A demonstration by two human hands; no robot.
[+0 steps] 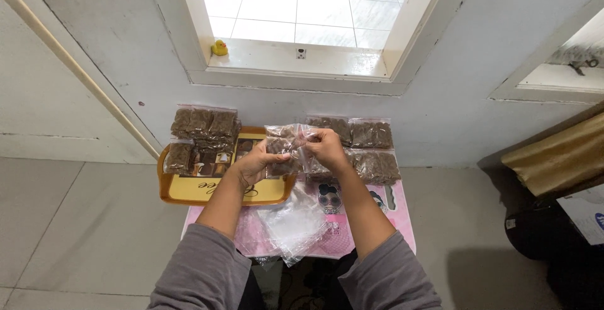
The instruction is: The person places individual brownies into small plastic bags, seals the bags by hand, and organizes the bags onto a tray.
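My left hand [255, 162] and my right hand [328, 148] together hold a small clear plastic bag [286, 141] with brown pieces inside, raised above the table. Both hands pinch the bag near its top edge. Below them lies a pile of empty clear bags [294, 225] on a pink patterned table [390, 212]. A yellow-brown tray [189, 190] at the left carries filled bags of brown pieces [204, 124]. More filled bags [372, 135] lie at the right rear of the table.
The small table stands against a white wall below a window with a yellow toy duck [219, 48] on its sill. A grey tiled floor surrounds the table. A brown paper-covered thing [560, 156] and dark objects sit at the far right.
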